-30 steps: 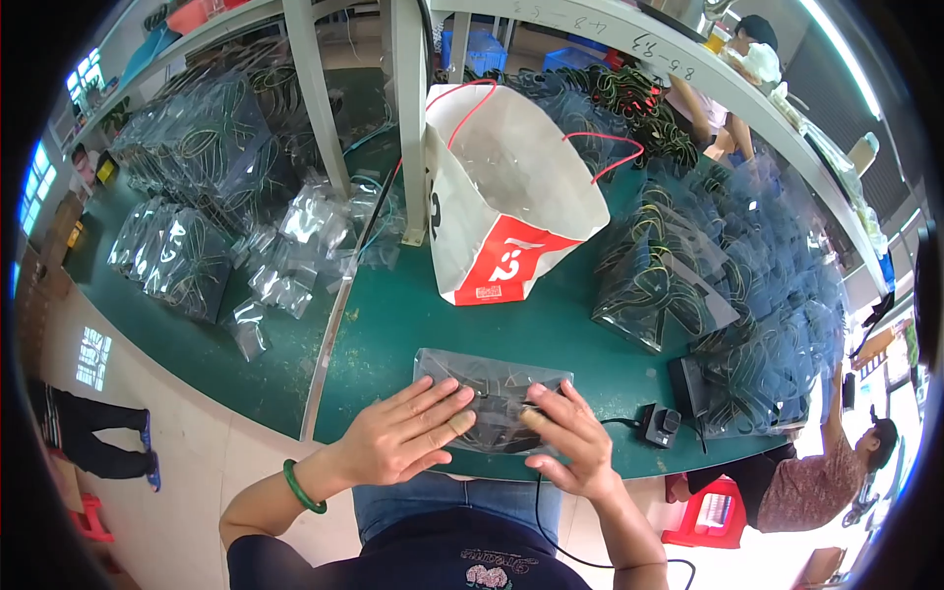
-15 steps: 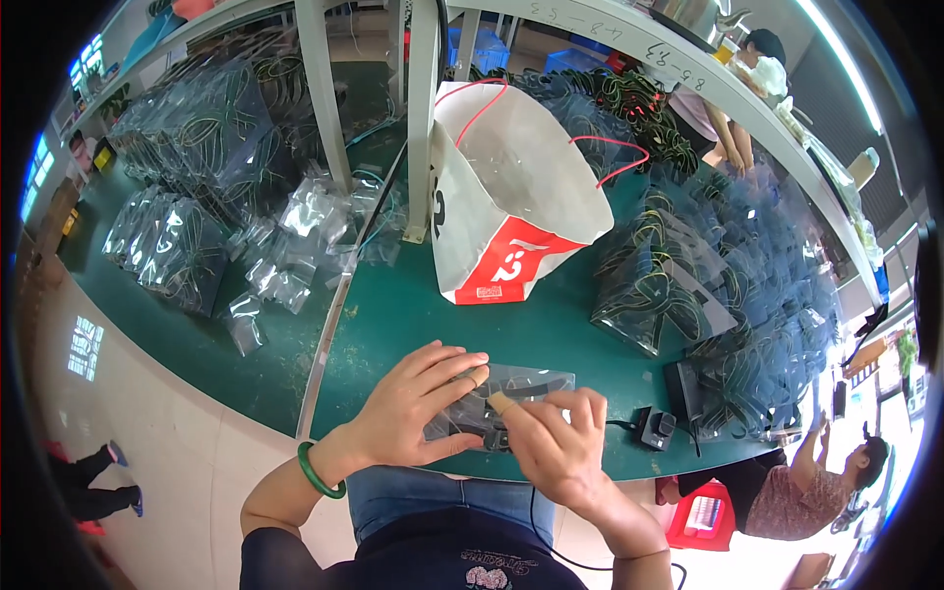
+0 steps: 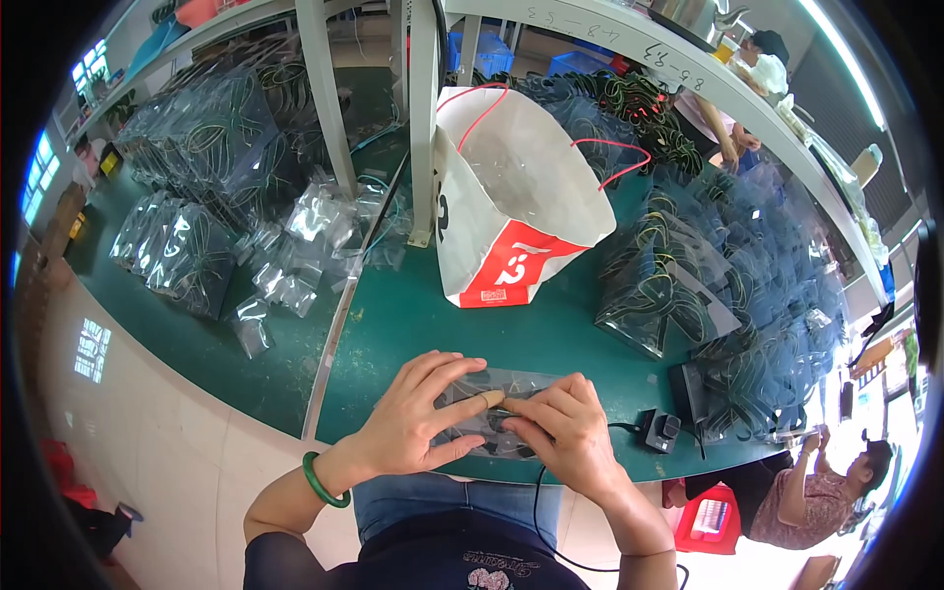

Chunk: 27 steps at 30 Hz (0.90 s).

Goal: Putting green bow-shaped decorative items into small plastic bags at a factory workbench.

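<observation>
On the green table edge in front of me lies a flat clear plastic bag [image 3: 506,382] with dark parts inside; their kind is hard to make out. My left hand [image 3: 418,408], a green bangle on its wrist, rests on the bag's left part with fingers spread. A tan cover wraps the tip of its index finger, which reaches to the bag's middle. My right hand [image 3: 565,428] is on the right part, fingers bent, thumb and index finger closed on the bag beside the left fingertip. Both hands partly hide the bag.
A white and red paper bag [image 3: 526,226] stands open beyond my hands. Packed clear bags [image 3: 723,285] fill the right; more stacks [image 3: 202,138] and small clear packets [image 3: 290,265] lie left. A small black device [image 3: 657,431] with a cable sits right. Other people are at work farther off.
My right hand has turned and lowered its fingers, thumb now closer to the bag's middle. My left index finger has stretched right and down toward it. The view has shifted slightly.
</observation>
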Tool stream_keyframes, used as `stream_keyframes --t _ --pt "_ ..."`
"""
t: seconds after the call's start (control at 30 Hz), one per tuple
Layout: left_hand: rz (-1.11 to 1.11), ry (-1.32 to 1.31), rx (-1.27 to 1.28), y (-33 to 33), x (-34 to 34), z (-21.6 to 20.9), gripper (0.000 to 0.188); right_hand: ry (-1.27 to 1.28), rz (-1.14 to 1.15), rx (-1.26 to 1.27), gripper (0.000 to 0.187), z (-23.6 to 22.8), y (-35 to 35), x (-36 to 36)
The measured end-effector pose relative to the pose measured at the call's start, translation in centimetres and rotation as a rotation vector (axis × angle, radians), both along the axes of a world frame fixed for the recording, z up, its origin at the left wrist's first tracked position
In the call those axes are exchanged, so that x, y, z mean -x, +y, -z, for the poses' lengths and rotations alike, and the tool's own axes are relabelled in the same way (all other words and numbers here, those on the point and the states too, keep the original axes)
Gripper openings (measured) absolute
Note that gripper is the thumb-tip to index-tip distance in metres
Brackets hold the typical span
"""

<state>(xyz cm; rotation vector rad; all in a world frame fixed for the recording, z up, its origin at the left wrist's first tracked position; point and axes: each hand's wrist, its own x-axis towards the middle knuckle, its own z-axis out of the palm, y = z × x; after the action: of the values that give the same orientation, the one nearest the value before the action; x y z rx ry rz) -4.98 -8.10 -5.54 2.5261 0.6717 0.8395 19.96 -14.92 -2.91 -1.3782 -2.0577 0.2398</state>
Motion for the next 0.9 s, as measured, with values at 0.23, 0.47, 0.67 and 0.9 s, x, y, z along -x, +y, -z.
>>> stream_keyframes --t 0.23,0.47,0.67,0.9 --pt "-0.025 -0.013 -0.036 -0.5 1.0 -0.2 0.039 0.022 -0.064 -0.027 0.02 0.1 0.6 1.0" --pt "0.019 -0.042 -0.051 -0.5 0.0 1.4 0.043 -0.124 0.075 -0.031 0.023 0.2 -1.4 1.1" --pt "0.007 -0.011 -0.044 -0.7 0.5 1.9 0.057 0.21 0.049 -0.175 0.027 -4.6 -4.0 2.5" --pt "0.039 -0.161 0.056 0.2 1.1 1.2 0.072 1.119 -0.987 0.149 0.009 -9.9 -2.8 5.5"
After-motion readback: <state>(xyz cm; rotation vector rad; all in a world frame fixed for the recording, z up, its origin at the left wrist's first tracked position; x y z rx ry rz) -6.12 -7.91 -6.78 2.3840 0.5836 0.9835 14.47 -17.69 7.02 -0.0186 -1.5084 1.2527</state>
